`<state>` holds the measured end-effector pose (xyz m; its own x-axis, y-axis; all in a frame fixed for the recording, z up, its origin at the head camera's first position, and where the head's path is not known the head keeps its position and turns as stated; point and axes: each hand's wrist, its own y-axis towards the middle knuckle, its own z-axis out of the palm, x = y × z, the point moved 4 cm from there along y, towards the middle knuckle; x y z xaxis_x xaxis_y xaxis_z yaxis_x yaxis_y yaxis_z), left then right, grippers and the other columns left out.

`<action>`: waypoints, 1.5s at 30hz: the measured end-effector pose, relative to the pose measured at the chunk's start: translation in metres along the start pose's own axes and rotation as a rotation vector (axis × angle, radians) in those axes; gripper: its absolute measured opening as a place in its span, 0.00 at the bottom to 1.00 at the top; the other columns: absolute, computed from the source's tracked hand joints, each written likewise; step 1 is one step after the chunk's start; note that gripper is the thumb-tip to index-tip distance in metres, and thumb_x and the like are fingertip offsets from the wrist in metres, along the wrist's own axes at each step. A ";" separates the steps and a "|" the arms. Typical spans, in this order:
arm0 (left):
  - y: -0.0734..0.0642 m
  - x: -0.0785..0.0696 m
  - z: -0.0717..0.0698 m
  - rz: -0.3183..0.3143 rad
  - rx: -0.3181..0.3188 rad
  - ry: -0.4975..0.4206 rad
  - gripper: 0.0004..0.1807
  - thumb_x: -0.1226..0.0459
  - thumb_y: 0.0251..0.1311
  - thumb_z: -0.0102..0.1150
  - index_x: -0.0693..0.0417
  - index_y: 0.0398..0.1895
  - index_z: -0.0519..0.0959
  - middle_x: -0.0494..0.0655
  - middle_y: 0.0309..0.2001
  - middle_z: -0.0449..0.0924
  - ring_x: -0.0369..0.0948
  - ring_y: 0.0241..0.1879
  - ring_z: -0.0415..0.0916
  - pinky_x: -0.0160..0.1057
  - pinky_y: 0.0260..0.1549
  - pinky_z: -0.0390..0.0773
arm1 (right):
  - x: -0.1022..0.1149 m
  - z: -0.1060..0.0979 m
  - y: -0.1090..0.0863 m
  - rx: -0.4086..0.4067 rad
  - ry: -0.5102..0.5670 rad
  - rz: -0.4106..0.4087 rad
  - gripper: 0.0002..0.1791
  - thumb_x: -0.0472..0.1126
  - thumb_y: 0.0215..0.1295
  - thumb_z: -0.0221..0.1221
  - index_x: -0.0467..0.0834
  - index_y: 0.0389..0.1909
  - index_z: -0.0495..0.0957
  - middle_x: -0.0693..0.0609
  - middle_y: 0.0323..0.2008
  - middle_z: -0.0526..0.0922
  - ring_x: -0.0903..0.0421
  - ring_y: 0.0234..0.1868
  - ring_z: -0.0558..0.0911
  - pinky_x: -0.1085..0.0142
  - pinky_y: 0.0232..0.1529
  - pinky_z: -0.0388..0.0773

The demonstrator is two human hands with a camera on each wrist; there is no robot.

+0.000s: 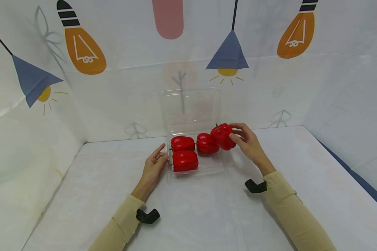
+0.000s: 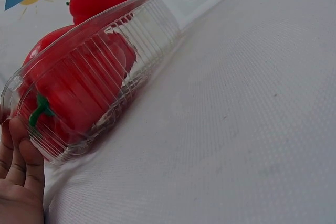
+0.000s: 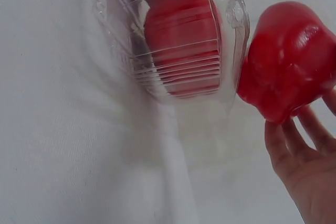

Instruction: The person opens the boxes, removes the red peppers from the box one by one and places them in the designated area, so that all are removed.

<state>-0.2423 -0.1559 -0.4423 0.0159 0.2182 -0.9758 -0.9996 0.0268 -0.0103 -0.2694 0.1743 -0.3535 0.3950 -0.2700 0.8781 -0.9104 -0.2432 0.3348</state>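
Right grip holds glossy red pepper by one side, so might slip; unclenched left grip touches clear container.

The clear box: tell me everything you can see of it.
The box is colourless and see-through, thin and shiny, plastic by its look. Its walls are ribbed, with a rim along the top. The lid stands raised at the back. The box sits upright on the white table, three red peppers inside. The left hand touches its left end. A fourth pepper, in the right hand, is at its right side; whether they touch is unclear.
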 end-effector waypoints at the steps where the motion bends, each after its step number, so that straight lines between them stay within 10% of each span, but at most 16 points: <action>1: 0.000 0.000 0.000 0.001 -0.001 -0.001 0.31 0.69 0.63 0.54 0.50 0.70 0.61 0.38 0.33 0.75 0.32 0.29 0.70 0.23 0.30 0.72 | -0.004 -0.001 0.001 -0.010 0.005 0.010 0.25 0.39 0.68 0.53 0.39 0.64 0.62 0.43 0.62 0.67 0.41 0.62 0.70 0.79 0.49 0.74; 24: 0.000 0.001 0.000 0.003 -0.004 -0.008 0.31 0.68 0.63 0.55 0.50 0.70 0.61 0.37 0.33 0.75 0.32 0.29 0.71 0.23 0.30 0.71 | -0.036 -0.017 0.007 -0.133 0.047 0.077 0.25 0.47 0.68 0.54 0.44 0.63 0.64 0.47 0.59 0.69 0.63 0.51 0.77 0.76 0.44 0.78; 45: 0.001 0.002 0.001 0.005 -0.007 -0.019 0.31 0.70 0.63 0.54 0.51 0.69 0.62 0.38 0.33 0.75 0.31 0.29 0.70 0.23 0.31 0.73 | -0.067 -0.024 0.005 -0.206 0.046 0.265 0.32 0.55 0.66 0.54 0.40 0.63 0.62 0.44 0.57 0.68 0.63 0.45 0.76 0.58 0.46 0.80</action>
<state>-0.2437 -0.1549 -0.4437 0.0113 0.2370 -0.9715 -0.9998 0.0191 -0.0069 -0.3034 0.2138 -0.4027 0.1396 -0.2551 0.9568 -0.9883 0.0240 0.1506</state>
